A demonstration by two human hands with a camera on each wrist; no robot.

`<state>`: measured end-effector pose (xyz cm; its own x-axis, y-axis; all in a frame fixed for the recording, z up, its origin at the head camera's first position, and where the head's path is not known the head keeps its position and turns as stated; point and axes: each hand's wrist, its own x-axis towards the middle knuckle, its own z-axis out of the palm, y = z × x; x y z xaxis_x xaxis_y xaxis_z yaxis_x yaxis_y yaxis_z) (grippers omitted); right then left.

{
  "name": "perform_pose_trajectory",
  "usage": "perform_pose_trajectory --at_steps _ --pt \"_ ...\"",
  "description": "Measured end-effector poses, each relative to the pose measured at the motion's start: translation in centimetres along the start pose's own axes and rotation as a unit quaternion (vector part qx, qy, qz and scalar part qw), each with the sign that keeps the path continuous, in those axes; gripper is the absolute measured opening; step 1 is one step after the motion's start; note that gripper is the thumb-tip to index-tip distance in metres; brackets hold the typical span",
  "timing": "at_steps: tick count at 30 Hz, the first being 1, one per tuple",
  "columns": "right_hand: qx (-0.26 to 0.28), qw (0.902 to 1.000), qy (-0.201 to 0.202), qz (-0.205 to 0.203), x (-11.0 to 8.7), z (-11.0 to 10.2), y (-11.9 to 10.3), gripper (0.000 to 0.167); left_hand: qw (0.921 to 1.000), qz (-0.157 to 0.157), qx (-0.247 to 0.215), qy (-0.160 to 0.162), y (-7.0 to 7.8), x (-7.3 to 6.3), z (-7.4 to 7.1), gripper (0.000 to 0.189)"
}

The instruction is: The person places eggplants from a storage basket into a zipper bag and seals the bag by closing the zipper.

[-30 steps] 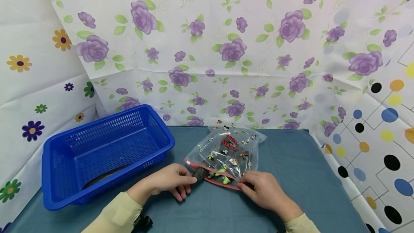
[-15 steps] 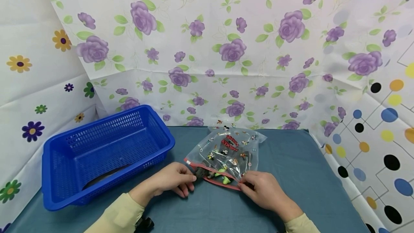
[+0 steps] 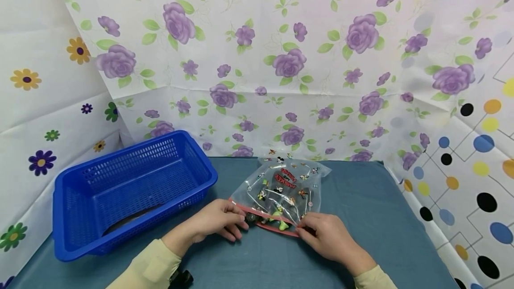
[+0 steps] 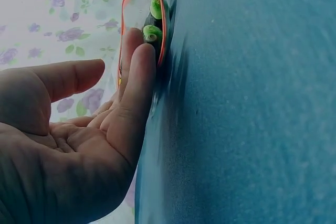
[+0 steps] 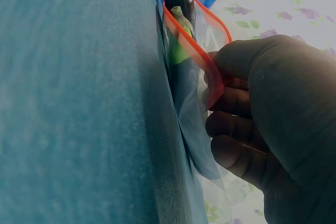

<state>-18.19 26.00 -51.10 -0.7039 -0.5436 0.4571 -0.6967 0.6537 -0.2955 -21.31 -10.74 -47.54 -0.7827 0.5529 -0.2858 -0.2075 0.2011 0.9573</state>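
A clear zip bag (image 3: 281,188) with cartoon print and a red zip edge lies on the table, its mouth toward me. My right hand (image 3: 331,235) pinches the right end of that edge; in the right wrist view its thumb and fingers hold the red strip (image 5: 202,64). My left hand (image 3: 214,220) is at the mouth's left end, fingers extended and thumb apart in the left wrist view. Just inside the mouth sits the end of a rough black object (image 3: 251,219). Beside it lie dark things with bright green stem ends (image 4: 152,32), resembling eggplants. The bag hides most of them.
A blue plastic basket (image 3: 132,159) stands at the left, with a long dark object (image 3: 130,219) partly hidden behind its near wall. A blue-green cloth (image 3: 361,200) covers the table. Patterned sheets (image 3: 257,57) rise behind and at both sides.
The black object has gone rightward, deeper into the bag's mouth. My left hand has followed slightly right, and its fingers have come off the object. My right hand has stayed in place.
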Motion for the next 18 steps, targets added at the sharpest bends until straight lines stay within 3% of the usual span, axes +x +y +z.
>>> perform_pose_trajectory --at_steps 18 --pt "0.0 1.0 -0.001 0.0 -0.01 0.0 -0.05 0.015 0.9989 0.011 -0.045 -0.012 -0.07 -0.12 -0.07 0.038"
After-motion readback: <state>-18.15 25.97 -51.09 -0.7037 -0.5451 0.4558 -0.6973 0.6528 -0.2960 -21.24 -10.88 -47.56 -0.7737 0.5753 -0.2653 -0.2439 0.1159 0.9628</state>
